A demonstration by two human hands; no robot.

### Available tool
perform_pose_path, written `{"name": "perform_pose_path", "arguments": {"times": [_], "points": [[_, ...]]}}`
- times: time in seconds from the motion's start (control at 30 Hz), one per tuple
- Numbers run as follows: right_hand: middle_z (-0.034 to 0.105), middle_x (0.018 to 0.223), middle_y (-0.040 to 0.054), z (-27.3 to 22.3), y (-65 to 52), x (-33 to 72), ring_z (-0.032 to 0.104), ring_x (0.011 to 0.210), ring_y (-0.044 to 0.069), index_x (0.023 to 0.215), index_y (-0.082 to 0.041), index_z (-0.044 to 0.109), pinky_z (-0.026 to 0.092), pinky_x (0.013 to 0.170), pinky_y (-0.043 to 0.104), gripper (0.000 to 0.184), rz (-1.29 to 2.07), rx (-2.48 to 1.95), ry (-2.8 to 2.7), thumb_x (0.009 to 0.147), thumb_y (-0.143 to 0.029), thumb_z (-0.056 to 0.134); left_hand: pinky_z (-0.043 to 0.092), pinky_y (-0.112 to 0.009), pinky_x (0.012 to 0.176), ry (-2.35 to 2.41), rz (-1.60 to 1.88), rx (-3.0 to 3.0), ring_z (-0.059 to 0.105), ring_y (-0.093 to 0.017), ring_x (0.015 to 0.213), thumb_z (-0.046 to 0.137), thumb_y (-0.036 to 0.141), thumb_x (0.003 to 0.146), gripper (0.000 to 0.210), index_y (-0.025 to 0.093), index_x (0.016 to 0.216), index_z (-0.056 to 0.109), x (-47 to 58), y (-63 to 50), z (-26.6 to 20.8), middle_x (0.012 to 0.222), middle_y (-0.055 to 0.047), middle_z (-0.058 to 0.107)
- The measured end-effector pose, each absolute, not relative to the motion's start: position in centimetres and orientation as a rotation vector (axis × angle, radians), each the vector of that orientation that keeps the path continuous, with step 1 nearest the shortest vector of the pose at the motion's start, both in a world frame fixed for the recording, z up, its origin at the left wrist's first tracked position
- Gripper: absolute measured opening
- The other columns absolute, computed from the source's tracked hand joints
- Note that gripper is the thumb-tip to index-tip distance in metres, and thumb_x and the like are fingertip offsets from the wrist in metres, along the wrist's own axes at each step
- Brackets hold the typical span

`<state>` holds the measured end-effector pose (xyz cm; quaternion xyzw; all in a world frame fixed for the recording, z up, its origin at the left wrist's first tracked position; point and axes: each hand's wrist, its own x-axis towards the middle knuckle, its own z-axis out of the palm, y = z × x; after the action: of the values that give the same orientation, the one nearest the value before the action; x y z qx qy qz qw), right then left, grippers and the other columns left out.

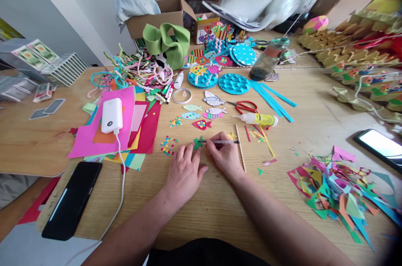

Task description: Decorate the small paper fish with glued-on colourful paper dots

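Note:
A slim pen (pixel 224 141) lies nearly level in the closed fingers of my right hand (pixel 224 155). Its tip touches a small green paper cutout (pixel 198 142) on the table. My left hand (pixel 185 170) rests flat, fingers stretched out, their tips at the cutout's lower edge. Round paper dots (pixel 168 145) lie just left of that hand. Beyond the cutout are a red paper fish (pixel 202 124) with dots on it, a blue dotted fish (pixel 191 116) and a pile of tiny paper bits (pixel 176 121). A thin wooden stick (pixel 240 149) lies beside my right hand.
A glue bottle (pixel 260 119) and red-handled scissors (pixel 246 106) lie beyond my right hand. Paper scraps (pixel 339 186) are heaped at right. Coloured sheets (pixel 147 128) sit at left under a white power bank (pixel 112 115); its cable passes a black phone (pixel 72 199). Someone's arm (pixel 25 199) shows at far left.

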<state>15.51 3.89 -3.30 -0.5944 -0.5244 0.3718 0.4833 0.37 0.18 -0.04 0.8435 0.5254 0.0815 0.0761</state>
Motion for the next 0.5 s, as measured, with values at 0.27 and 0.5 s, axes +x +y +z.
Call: {"name": "perform_pose_path", "arguments": {"times": [0.27,0.5], "points": [[0.060,0.061,0.0000,-2.98,3.82,15.45,0.050,0.052,0.013,0.071,-0.021,0.055,0.039,0.049,0.025,0.018,0.880,-1.453,-1.276,0.081,-0.035,0.061,0.043,-0.049,0.100,1.575,0.229,2.528,0.046,-0.031,0.118,0.059,0.036,0.089,0.047,0.016,0.132,0.053,0.37,0.23,0.04,0.133,-0.013,0.053],[0.061,0.062,0.0004,-3.06,3.82,15.47,0.052,0.052,0.014,0.071,-0.022,0.054,0.040,0.050,0.026,0.020,0.916,-1.449,-1.279,0.081,-0.037,0.062,0.044,-0.049,0.098,1.576,0.243,2.545,0.046,-0.031,0.117,0.059,0.036,0.089,0.046,0.017,0.131,0.053,0.38,0.20,-0.03,0.132,-0.013,0.053]]}}
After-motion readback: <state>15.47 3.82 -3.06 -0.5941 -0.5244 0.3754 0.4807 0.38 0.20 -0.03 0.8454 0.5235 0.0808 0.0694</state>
